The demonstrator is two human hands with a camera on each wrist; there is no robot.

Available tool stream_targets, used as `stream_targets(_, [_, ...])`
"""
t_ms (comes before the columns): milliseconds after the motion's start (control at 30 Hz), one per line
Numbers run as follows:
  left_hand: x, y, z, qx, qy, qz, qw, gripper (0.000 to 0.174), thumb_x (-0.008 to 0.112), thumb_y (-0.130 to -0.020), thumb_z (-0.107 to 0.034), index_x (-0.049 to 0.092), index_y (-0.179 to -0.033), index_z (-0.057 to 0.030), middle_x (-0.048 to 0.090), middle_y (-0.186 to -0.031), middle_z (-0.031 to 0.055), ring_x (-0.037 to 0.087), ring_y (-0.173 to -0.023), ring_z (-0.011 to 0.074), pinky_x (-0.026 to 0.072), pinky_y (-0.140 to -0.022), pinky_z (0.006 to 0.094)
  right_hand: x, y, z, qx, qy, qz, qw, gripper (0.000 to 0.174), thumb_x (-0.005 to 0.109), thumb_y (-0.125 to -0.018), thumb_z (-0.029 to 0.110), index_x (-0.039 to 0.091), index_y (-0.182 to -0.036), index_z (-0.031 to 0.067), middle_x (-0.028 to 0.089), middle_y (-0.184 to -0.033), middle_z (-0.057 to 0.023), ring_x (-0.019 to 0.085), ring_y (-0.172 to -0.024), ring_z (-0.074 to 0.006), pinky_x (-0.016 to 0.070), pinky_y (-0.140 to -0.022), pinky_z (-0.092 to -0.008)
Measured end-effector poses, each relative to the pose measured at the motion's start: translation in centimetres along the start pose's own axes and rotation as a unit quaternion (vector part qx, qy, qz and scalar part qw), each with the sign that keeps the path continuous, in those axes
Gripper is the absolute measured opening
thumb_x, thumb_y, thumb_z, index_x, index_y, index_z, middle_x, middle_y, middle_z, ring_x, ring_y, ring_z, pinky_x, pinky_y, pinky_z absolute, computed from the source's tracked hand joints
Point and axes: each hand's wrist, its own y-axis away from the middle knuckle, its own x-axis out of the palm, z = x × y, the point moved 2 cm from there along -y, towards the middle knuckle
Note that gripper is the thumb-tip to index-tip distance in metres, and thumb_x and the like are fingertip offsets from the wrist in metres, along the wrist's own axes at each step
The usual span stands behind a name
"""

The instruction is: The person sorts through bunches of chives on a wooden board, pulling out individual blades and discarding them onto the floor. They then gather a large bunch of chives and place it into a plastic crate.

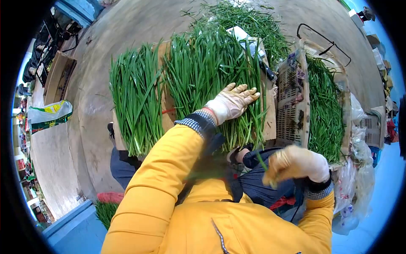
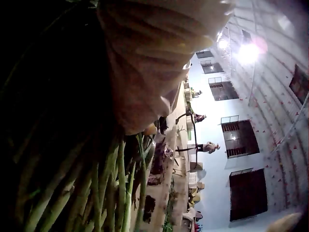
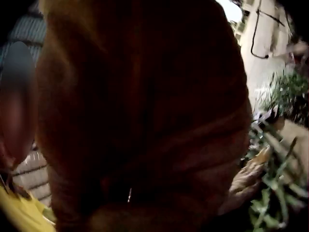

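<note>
Long green stalks lie in a thick layer on a board, leaves toward the top and pale ends toward the person. The gloved left hand rests flat on them, fingers spread; its glove is above the stalk ends in the left wrist view. Over the right thigh, the gloved right hand is blurred, its curled fingers pinching a thin green blade. In the right wrist view the dark right glove fills the middle and hides the fingertips.
A second bunch lies at the left of the board. To the right stands a plastic crate with loose greens. A dark-handled tool lies at the board's right edge, with scattered greens on the floor beyond.
</note>
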Motion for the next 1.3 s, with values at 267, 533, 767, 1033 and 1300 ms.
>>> stream_targets(267, [-0.2, -0.1, 0.1, 0.005, -0.008, 0.022, 1.000, 0.058, 0.048, -0.095, -0.024, 0.030, -0.150, -0.0211, 0.030, -0.157, 0.0029, 0.033, -0.142, 0.0275, 0.0239, -0.116, 0.0479, -10.2, -1.3, -8.0, -0.007, 0.322, -0.438, 0.839, 0.025, 0.057, -0.093, 0.008, 0.063, -0.117, 0.0084, 0.066, -0.099, -0.0061, 0.063, -0.083, -0.0212, 0.0516, -0.078, -0.0324])
stream_targets(533, [0.0, 0.0, 0.3, 0.016, -0.020, 0.017, 1.000, 0.062, 0.050, -0.094, -0.028, 0.028, -0.152, -0.0201, 0.029, -0.158, 0.0010, 0.031, -0.143, 0.0259, 0.0240, -0.116, 0.0467, 1.7, -9.4, -9.5, 0.222, 0.468, -0.380, 0.767, 0.013, 0.053, -0.091, 0.013, 0.063, -0.098, 0.0091, 0.062, -0.085, -0.0106, 0.066, -0.080, -0.0281, 0.0543, -0.065, -0.0383])
stream_targets(767, [0.0, 0.1, 0.3, 0.019, -0.034, 0.008, 0.999, 0.058, 0.046, -0.095, -0.027, 0.031, -0.150, -0.0188, 0.032, -0.156, 0.0001, 0.035, -0.141, 0.0247, 0.0270, -0.115, 0.0455, 1.9, -7.3, -8.7, 0.162, 0.468, -0.207, 0.844, 0.008, 0.063, -0.081, 0.015, 0.067, -0.078, 0.0082, 0.062, -0.079, -0.0103, 0.066, -0.078, -0.0296, 0.0545, -0.066, -0.0383])
stream_targets(1033, [-0.2, 0.6, 0.0, 0.018, -0.009, -0.057, 0.998, 0.053, 0.048, -0.094, -0.023, 0.038, -0.147, -0.0181, 0.038, -0.153, 0.0017, 0.040, -0.137, 0.0254, 0.0297, -0.113, 0.0443, 2.2, -5.3, -7.5, 0.112, 0.558, -0.204, 0.796, 0.006, 0.063, -0.075, 0.016, 0.066, -0.080, 0.0119, 0.059, -0.077, -0.0064, 0.066, -0.074, -0.0245, 0.0533, -0.062, -0.0351])
stream_targets(1300, [-4.2, 0.7, -3.4, 0.076, 0.022, -0.140, 0.987, 0.053, 0.050, -0.096, -0.031, 0.038, -0.146, -0.0229, 0.035, -0.154, 0.0014, 0.034, -0.141, 0.0259, 0.0244, -0.115, 0.0463, 2.2, -6.7, -8.5, 0.162, 0.527, -0.266, 0.791, 0.006, 0.064, -0.076, 0.013, 0.063, -0.081, 0.0104, 0.061, -0.080, -0.0082, 0.067, -0.076, -0.0268, 0.0538, -0.063, -0.0367])
